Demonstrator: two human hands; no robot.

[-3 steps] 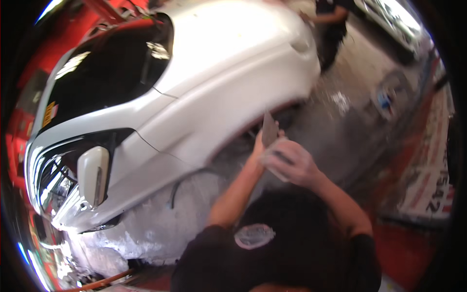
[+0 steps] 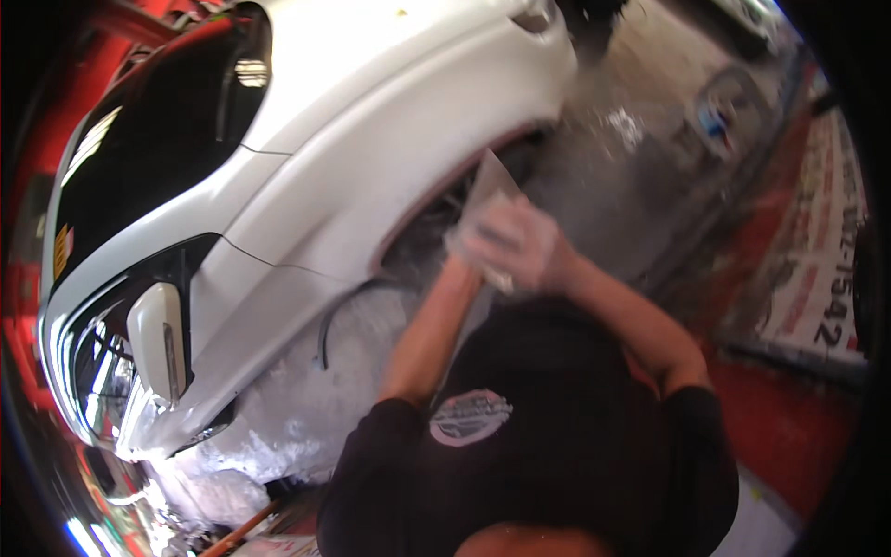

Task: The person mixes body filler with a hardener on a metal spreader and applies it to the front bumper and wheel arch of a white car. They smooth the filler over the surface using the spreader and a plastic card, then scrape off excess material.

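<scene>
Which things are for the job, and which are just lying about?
Probably the job:
flat grey piece, at the left hand and right hand
white car beside them

Probably just lying about:
dark curved strip
long orange thing
printed white sheet on the right

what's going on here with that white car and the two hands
A person in a black shirt is beside a white car, both hands together near its wheel arch. The left grip and right grip meet at a thin grey sheet, its pointed end sticking out away from the body. Blur and overlap hide how each is closed.
</scene>
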